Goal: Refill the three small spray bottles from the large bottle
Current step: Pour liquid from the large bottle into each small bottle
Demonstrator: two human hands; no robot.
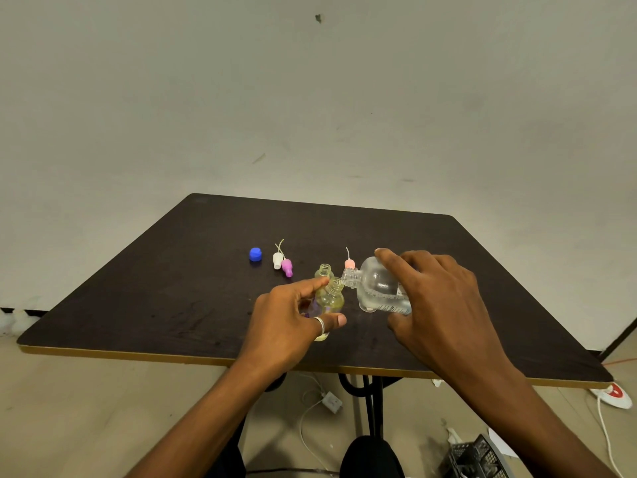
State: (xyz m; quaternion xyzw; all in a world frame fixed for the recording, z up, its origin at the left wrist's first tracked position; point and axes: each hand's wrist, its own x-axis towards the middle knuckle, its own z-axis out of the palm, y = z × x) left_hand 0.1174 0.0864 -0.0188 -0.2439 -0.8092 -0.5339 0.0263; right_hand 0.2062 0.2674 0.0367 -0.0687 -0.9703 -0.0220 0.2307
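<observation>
A: Where is the small bottle (333, 297) sitting?

B: It is standing near the middle of the bench (172, 305), neck open and yellowish inside. The left grip (293, 319) is clamping round it, thumb in front and fingers behind. I cannot tell whether its base is resting on the bench or lifting slightly.

A: And the large bottle (377, 288)?

B: It is lying tilted at the small one's three o'clock, its threaded mouth touching the small neck's rim. The right grip (437, 305) is wrapping round its body from above. Clear liquid is pooling along its lower side.

A: How should the pour be going?

B: I would be raising the base slowly, so only a thin stream is running. That wide mouth is likely spilling past the narrow neck if it is rushed. The left grip should be bracing hard, with the eyes watching the level rising.

A: What is lying around them?

B: A second open bottle (324, 270) is standing just behind at twelve o'clock. A pink spray head (349, 263) is standing at one o'clock. A white spray head (277, 260) and a purple spray head (287, 268) are lying together at ten o'clock, with a blue cap (255, 254) sitting farther out that way.
</observation>
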